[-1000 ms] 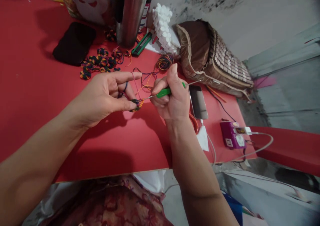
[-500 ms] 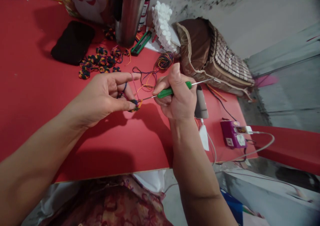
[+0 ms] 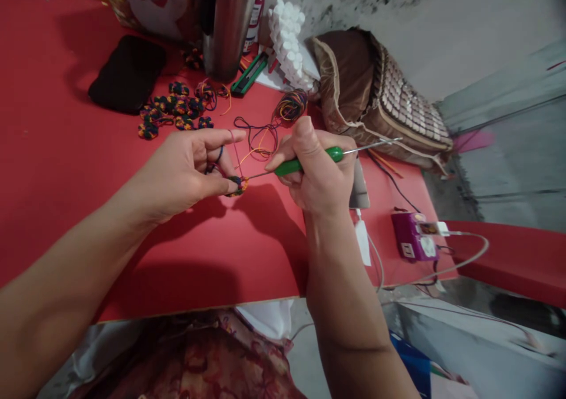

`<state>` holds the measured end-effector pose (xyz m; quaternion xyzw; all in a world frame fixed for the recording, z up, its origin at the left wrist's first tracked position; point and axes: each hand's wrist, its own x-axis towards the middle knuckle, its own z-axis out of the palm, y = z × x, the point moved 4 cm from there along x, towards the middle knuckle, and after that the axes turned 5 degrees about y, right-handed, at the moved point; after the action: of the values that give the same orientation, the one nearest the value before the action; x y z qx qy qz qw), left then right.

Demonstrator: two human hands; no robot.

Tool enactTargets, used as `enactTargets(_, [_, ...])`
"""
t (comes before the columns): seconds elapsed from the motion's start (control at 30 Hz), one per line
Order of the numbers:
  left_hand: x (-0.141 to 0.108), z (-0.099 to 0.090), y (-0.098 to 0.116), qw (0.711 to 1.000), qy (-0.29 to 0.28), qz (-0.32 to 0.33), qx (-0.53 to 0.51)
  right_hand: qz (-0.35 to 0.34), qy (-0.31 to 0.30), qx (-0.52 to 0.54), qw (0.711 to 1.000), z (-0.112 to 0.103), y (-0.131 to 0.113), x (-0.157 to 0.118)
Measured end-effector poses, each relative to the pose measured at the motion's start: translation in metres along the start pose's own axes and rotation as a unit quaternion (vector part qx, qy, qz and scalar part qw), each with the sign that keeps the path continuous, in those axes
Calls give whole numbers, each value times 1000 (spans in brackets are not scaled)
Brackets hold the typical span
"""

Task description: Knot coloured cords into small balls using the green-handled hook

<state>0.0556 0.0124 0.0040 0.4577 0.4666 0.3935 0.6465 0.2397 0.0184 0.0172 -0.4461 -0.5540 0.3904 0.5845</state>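
Note:
Between thumb and fingers, my left hand pinches a small crochet piece in dark green, blue and yellow yarn. A pink strand runs from that piece up over the raised index finger, and dark yarn loops round another finger. My right hand is closed round the green handle of a crochet hook. One thin metal end reaches the crochet piece; the other points out to the right. Exactly how the tip sits in the stitches is too small to tell. Loose yarn leads back to a multicoloured yarn ball.
Several finished crochet pieces lie near a black pouch on the red table. Behind stand a metal flask, a green box cutter and a brown bag. A phone and purple power box are at right.
My right hand and the hook have shifted slightly to the right, the handle turning a little. My left hand still pinches the crochet piece, almost unmoved.

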Motion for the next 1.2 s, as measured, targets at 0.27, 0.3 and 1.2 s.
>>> enactTargets(0.27, [2, -1, -5, 999, 47, 7, 26, -55, -9, -80, 995, 4, -13, -9])
enactTargets(0.3, [2, -1, -6, 998, 49, 4, 31, -62, -11, -105, 992, 5, -14, -10])
enactTargets(1.2, [-2, -8, 2, 984, 155, 75, -53, -509, -2, -380, 772, 33, 11, -38])
